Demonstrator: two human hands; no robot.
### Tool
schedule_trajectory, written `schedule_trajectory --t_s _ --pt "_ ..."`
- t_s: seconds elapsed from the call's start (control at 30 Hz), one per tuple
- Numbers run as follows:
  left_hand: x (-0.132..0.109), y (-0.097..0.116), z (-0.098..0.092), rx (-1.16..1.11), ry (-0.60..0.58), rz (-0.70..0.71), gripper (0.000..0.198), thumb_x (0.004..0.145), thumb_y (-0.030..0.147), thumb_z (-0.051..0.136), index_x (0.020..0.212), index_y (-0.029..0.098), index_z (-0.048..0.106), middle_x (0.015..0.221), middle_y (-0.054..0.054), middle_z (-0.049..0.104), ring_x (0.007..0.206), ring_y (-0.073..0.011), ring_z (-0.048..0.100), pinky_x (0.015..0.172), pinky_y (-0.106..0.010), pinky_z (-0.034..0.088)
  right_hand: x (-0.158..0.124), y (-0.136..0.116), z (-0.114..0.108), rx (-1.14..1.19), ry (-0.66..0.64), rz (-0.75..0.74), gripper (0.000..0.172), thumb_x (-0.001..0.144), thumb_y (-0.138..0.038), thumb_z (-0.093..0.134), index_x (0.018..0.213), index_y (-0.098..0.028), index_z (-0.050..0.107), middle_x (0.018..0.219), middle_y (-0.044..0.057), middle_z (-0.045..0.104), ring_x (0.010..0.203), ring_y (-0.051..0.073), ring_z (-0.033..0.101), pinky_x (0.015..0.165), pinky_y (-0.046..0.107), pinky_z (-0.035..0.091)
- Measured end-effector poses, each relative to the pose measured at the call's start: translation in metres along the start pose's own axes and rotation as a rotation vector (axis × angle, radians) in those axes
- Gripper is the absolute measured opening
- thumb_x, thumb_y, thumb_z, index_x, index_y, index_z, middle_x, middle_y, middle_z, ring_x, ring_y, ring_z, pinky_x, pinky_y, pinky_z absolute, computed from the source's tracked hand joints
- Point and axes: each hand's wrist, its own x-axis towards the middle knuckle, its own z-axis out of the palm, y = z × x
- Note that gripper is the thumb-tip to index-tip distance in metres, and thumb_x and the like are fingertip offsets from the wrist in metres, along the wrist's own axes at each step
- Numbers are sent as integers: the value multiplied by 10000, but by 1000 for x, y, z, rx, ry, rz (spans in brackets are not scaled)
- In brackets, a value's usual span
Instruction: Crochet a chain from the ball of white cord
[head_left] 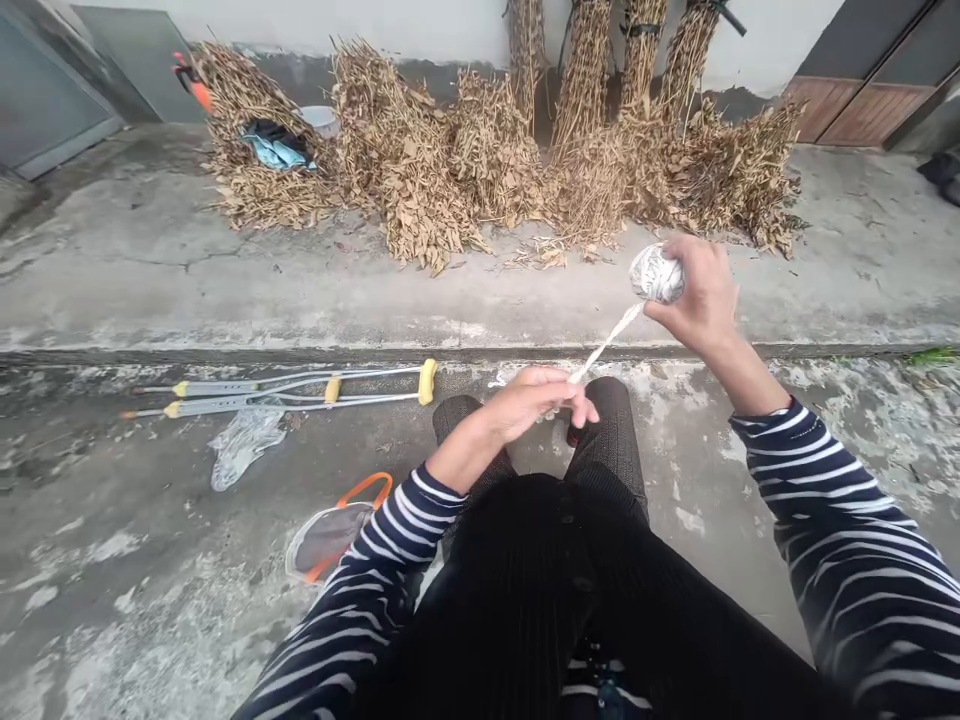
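In my right hand (703,292) is a ball of white yarn (657,274), gripped from its right side and raised ahead of my right knee. A pale strand (611,338) runs slantwise down from the ball to my left hand (534,402), which is above my lap between my knees. The left fingers are closed round the strand's lower end. Whatever else lies under that palm is mostly hidden by the hand.
Crutches (300,390) with yellow pads lie on the left, beside a crumpled clear plastic bag (246,440). Nearer me is a bag with orange handles (330,540). Beyond a low concrete step (300,290), bundles of dried stalks (420,150) lean along the wall.
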Motion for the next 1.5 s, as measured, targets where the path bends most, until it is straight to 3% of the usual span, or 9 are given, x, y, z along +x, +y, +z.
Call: schedule_trajectory --t_s 0.23,0.4,0.6,0.7,0.83,0.97,1.07,1.33,1.5 --pt "-31 53 -42 -10 706 427 326 998 476 548 798 230 625 664 -23 626 971 -230 734 1045 -442 564 -53 19 36 70 -269 138 591 691 -339 707 1252 -214 568 1363 123 628 1224 387 531 807 467 521" --pt "8 64 -99 -32 793 584 163 1043 320 486 989 238 617 898 -21 695 1040 -149 693 1088 -363 544 -68 18 35 135 -277 128 562 656 -364 710 1193 -216 632 1280 94 691 1116 350 585 811 419 492" --pt "30 15 -143 694 1032 -129 152 995 230 614 1104 146 679 1202 -134 746 1193 -272 645 1119 -497 461 -52 8 -13 90 -139 263 599 668 -362 714 1243 -230 612 1321 82 662 1161 357 587 824 432 496" --pt "44 -21 -110 736 934 -168 366 959 161 646 1323 128 654 1356 -166 699 1214 -285 639 1101 -480 470 -44 -8 -22 60 -145 214 594 679 -345 716 1248 -224 595 1350 85 645 1177 357 573 808 441 508" --pt "81 -60 -33 314 467 -8 499 920 197 709 1412 204 626 1493 -150 619 1189 -247 673 896 -366 598 -34 -31 -15 38 -127 91 578 684 -350 714 1233 -212 593 1348 88 656 1193 359 563 775 444 518" --pt "102 -70 16 -37 331 73 344 820 221 813 1141 148 711 1160 -123 748 1024 -207 714 782 -300 604 -22 -43 -11 17 -106 -2 554 718 -335 689 1248 -222 573 1377 88 636 1224 363 540 782 457 542" --pt "84 -59 22 -83 247 12 299 856 406 796 866 124 697 859 -89 726 756 -148 693 662 -262 571 -15 -39 -11 -32 -107 -74 522 752 -313 675 1254 -222 563 1436 103 609 1281 394 506 772 456 552" --pt "4 -22 0 -268 -92 -181 450 801 563 739 704 156 573 703 -114 705 604 -183 682 458 -241 510 -24 -3 16 -4 -188 -112 530 775 -313 666 1278 -201 544 1464 140 589 1333 403 490 844 502 578" --pt "-11 16 -1 -263 149 75 374 890 544 638 883 171 612 924 -148 742 854 -273 759 440 -238 524 -53 -2 40 49 -256 -134 504 772 -295 647 1258 -197 551 1462 134 592 1328 398 495 838 487 577"
